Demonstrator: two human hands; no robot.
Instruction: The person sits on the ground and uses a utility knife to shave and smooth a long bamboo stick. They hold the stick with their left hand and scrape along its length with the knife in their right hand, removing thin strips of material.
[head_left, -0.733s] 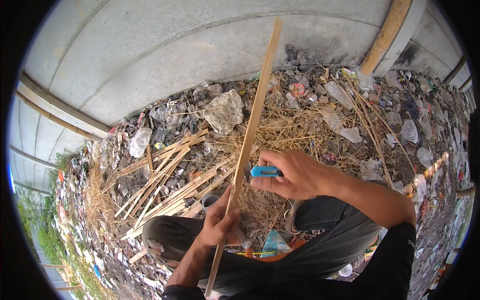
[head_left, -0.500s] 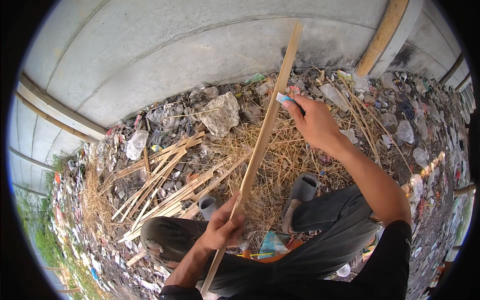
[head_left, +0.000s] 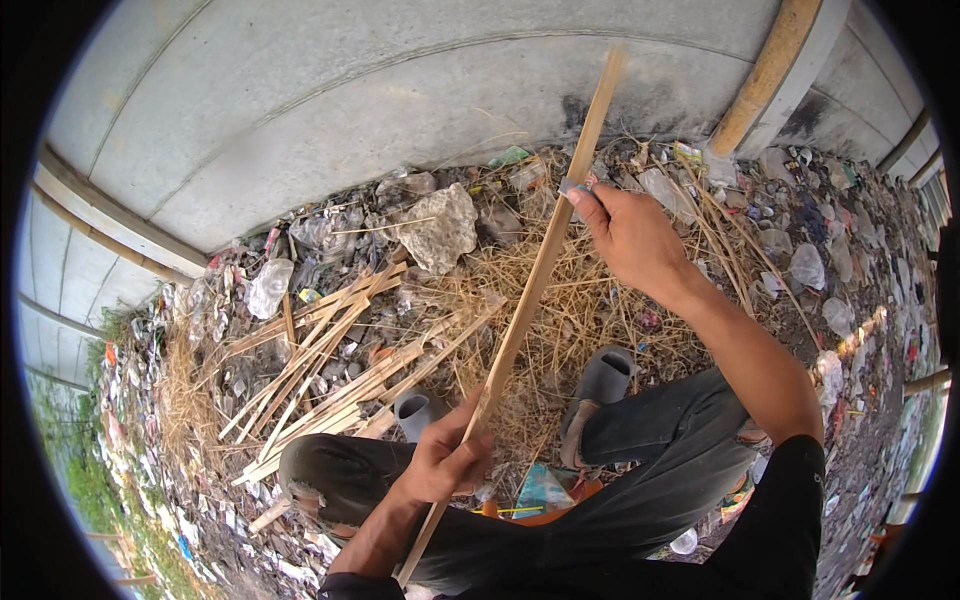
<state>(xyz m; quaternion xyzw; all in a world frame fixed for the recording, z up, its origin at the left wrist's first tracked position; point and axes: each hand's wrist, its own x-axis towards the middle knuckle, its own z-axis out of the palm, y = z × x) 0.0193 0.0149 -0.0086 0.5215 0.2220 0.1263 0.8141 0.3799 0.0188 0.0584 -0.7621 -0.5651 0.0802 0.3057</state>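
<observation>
A long, narrow strip of bamboo or wood (head_left: 535, 285) slants from my lap up toward the wall, its far end slightly blurred. Near its lower part, my left hand (head_left: 450, 455) is closed around it above my bent knee. My right hand (head_left: 640, 238), farther up, pinches a small flat grey piece (head_left: 568, 187) against the strip's right edge. Most of that piece is hidden by thumb and fingers, so its kind is unclear. Between my legs and the wall, dry shavings (head_left: 560, 320) cover the ground below the strip.
Split strips (head_left: 330, 390) lie piled to the left, beside a pale rock (head_left: 440, 230). Two grey tube ends (head_left: 607, 373) stand by my legs. A concrete wall (head_left: 400, 110) with a bamboo post (head_left: 765, 75) rises ahead. Plastic litter (head_left: 808, 265) spreads across the ground at right.
The strip's far end has swung slightly to the right. My right hand has shifted a little to the right and up with the flat piece, which now looks greyer; my left hand keeps its grip.
</observation>
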